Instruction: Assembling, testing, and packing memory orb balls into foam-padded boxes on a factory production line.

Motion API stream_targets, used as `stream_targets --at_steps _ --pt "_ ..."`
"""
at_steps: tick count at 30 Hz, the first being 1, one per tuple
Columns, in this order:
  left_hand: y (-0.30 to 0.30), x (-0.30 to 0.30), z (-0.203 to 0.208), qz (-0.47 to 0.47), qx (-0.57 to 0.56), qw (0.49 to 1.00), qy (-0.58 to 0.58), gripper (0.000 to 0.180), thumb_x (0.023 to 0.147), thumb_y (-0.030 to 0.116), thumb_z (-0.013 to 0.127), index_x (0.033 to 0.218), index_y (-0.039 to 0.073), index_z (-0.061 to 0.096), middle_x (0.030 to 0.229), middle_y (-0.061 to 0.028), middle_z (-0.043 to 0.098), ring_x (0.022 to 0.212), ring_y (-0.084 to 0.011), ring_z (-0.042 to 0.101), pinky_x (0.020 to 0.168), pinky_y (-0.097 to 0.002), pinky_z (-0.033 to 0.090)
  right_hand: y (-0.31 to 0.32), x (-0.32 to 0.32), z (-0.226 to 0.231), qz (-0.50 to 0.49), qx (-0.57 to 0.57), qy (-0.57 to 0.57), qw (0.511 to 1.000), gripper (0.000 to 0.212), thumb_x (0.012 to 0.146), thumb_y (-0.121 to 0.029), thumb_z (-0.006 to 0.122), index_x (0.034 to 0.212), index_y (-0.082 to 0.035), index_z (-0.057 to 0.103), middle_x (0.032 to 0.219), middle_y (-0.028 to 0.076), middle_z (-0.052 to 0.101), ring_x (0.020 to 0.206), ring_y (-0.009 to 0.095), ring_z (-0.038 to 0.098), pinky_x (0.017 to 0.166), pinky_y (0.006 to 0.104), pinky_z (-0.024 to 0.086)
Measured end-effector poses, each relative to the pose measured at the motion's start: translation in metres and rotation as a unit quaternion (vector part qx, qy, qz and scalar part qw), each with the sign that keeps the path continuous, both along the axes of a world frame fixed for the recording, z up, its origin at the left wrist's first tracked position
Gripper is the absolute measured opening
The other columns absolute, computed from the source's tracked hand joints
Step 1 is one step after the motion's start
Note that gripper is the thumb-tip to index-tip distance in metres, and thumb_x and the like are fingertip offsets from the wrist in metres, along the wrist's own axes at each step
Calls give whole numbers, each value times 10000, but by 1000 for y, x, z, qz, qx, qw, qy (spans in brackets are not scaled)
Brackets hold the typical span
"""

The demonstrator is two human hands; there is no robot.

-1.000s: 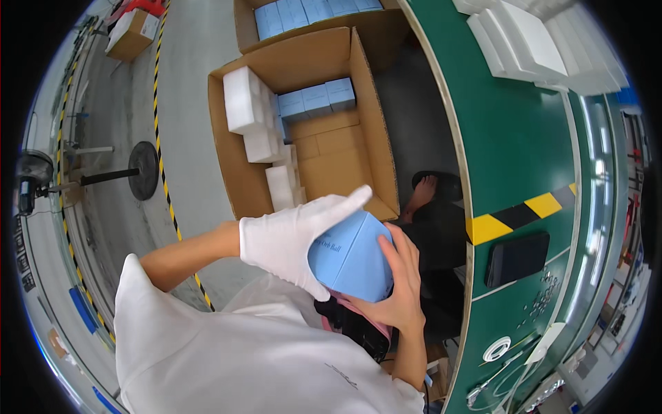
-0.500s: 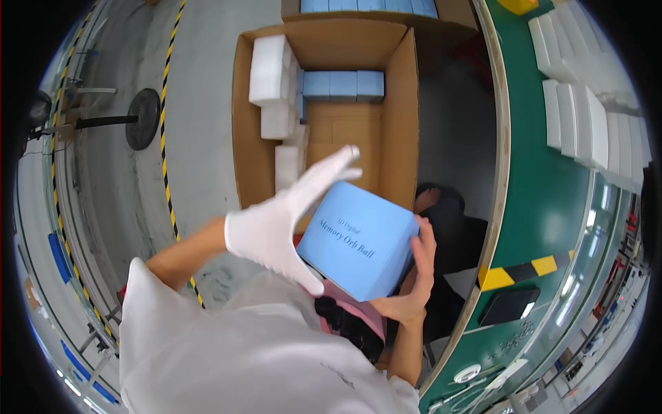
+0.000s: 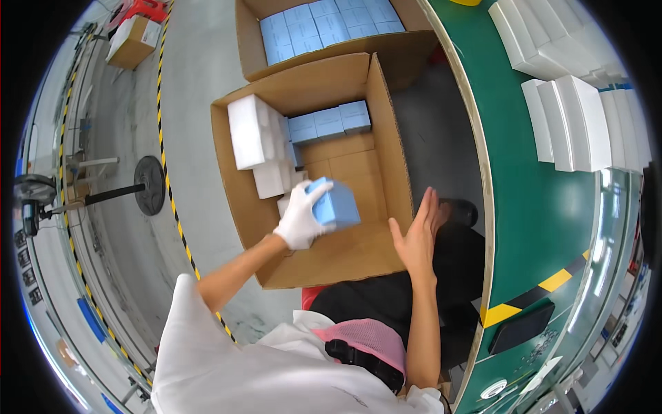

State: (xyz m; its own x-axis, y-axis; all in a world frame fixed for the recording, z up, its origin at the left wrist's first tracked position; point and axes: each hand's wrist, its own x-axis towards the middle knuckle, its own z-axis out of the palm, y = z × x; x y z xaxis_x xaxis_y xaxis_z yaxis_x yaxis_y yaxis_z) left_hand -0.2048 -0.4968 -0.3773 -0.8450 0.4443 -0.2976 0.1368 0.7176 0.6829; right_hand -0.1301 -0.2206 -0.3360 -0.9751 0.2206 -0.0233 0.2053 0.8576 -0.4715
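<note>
My left hand (image 3: 299, 222), in a white glove, grips a light blue box (image 3: 343, 206) by its left side. It holds the box tilted over the near part of an open brown carton (image 3: 324, 263). At the far end of that carton stands a short row of blue boxes (image 3: 329, 124). White foam blocks (image 3: 252, 134) are stacked along its left wall, partly hiding more blue boxes. My bare right hand (image 3: 418, 240) is held up beside the carton's right wall, fingers stretched and nothing in it.
Beyond lies a second carton (image 3: 324, 56) filled with blue boxes. On the right runs a green workbench (image 3: 534, 228) with white foam pieces (image 3: 576, 121), a black phone-like slab (image 3: 522, 327) and striped tape (image 3: 514, 312). A round black base (image 3: 149, 186) stands on the floor at left.
The blue box has moved forward and down from close to my body to over the carton. My right hand has let go of it and moved aside. The view has shifted.
</note>
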Motion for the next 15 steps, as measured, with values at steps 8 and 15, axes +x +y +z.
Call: stream_targets --at_steps 8,15 --pt "18 -120 -184 -46 -240 968 53 911 677 208 886 1498 311 505 1357 -254 520 1287 -432 514 1043 -549 483 5 5 -81 -137 -158 -136 968 591 1007 -41 487 1568 -84 306 1236 314 653 1110 471 656 932 493 520" --pt "-23 -144 -291 -107 -421 874 217 672 853 81 685 1440 376 543 1204 -155 582 1174 -324 576 970 -631 456 1 8 -82 -126 -148 -125 973 537 999 -35 513 1521 -56 386 1366 280 593 1173 488 612 948 517 513"
